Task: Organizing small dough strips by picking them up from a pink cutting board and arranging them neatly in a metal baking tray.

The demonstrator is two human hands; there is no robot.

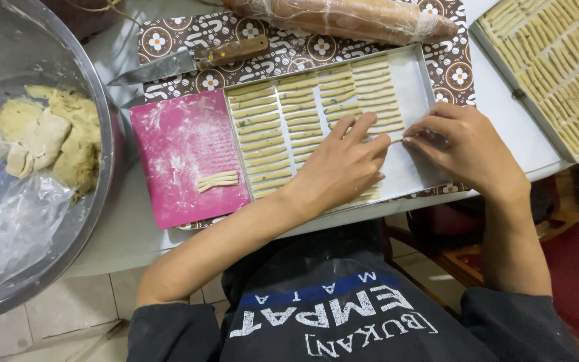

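Note:
A metal baking tray (415,87) lies in front of me, its left and middle filled with rows of thin pale dough strips (289,107). My left hand (343,167) rests over the strips near the tray's front, fingertips touching one end of a single strip (397,139). My right hand (460,144) pinches the other end of that strip above the tray's bare right part. A pink cutting board (175,144), dusted with flour, sits left of the tray with a few cut strips (218,179) on it.
A large steel bowl (98,107) at left holds dough lumps (51,137) and clear plastic film. A knife (189,62) and a plastic-wrapped rolling pin (343,17) lie on a patterned mat behind the tray. A second tray (557,67), full of strips, sits at right.

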